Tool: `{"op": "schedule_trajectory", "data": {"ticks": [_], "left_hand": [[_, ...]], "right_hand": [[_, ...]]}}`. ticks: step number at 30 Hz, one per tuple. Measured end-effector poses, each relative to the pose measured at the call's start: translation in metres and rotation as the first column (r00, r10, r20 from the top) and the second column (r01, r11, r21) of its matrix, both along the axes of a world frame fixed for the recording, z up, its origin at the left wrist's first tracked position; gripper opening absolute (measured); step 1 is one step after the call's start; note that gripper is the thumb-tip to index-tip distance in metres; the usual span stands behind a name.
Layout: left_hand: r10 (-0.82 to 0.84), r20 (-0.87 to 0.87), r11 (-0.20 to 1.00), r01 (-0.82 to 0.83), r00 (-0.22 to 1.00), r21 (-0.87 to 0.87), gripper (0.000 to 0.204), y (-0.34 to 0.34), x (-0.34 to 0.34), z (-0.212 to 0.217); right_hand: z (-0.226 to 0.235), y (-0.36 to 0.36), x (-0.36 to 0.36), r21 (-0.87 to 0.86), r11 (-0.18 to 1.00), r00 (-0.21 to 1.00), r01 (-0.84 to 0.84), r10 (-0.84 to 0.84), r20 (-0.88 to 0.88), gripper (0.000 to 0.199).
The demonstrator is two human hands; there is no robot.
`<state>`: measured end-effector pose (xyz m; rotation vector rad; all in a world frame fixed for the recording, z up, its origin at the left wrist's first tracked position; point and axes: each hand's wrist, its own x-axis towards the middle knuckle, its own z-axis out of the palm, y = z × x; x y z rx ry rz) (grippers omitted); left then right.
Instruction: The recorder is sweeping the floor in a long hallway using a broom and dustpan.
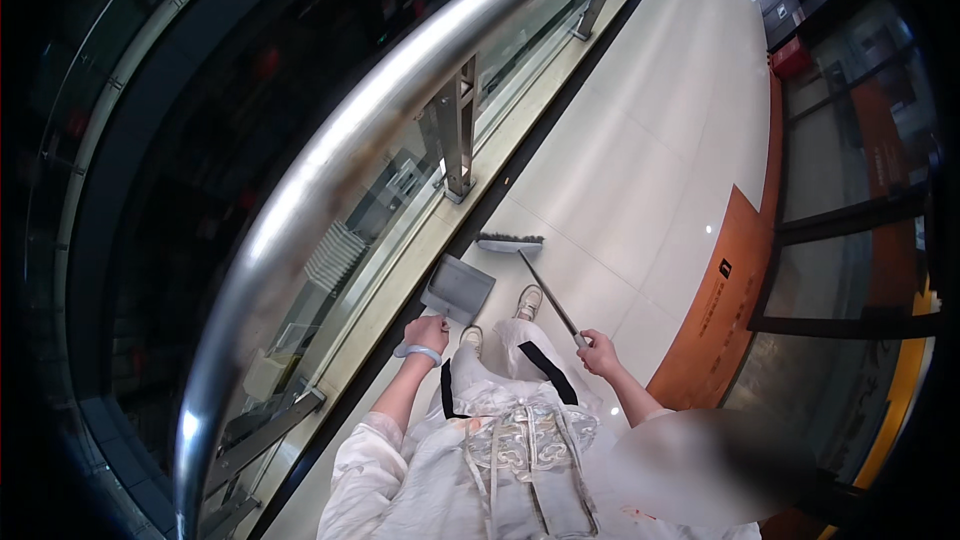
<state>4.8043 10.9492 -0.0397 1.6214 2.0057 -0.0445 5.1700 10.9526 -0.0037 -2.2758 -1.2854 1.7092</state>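
Observation:
My right hand point(598, 352) is closed around the upper end of the dark handle of a broom point(512, 244). The broom's handle slants forward and left, and its wide head with dark bristles rests on the pale floor ahead of my feet. A grey dustpan point(460, 286) stands to the left of the broom head, by the dark strip along the railing. Closed in a fist, my left hand point(428, 332) grips the dustpan's handle, which is mostly hidden by the fingers. A pale bangle circles my left wrist.
A thick metal handrail point(330, 155) with glass panels and metal posts point(460, 130) curves along the left, above a dark drop. Glossy pale tiles point(640, 180) run ahead. An orange panel point(712, 310) and dark-framed glass line the right. A small scrap point(507, 180) lies near the floor's dark border.

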Motion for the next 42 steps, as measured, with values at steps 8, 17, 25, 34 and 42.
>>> {"op": "schedule_trajectory", "data": {"ticks": [8, 17, 25, 34, 42], "left_hand": [[0.029, -0.018, 1.0, -0.029, 0.999, 0.003, 0.013, 0.061, 0.046, 0.023], [0.131, -0.038, 0.991, -0.132, 0.991, -0.034, 0.015, 0.167, 0.13, 0.005], [0.12, -0.091, 0.986, -0.129, 0.989, -0.104, 0.015, 0.214, 0.138, 0.001], [0.088, -0.081, 0.99, -0.095, 0.993, -0.101, 0.015, 0.22, 0.14, -0.003], [0.082, -0.047, 0.987, -0.088, 0.995, -0.135, 0.015, 0.218, 0.142, -0.001]], "right_hand": [[-0.045, 0.15, 0.057, 0.109, 0.965, 0.97, 0.237, -0.241, 0.021, 0.043], [-0.129, 0.3, 0.071, 0.259, 0.964, 0.997, 0.057, -0.07, 0.041, 0.041], [-0.082, 0.206, 0.102, 0.249, 0.796, 0.832, -0.552, 0.547, 0.095, 0.027], [-0.033, 0.253, 0.141, 0.1, 0.963, 0.968, -0.251, 0.25, 0.024, 0.041], [-0.101, 0.233, 0.068, 0.126, 0.98, 0.986, -0.152, 0.143, 0.081, 0.04]]}}
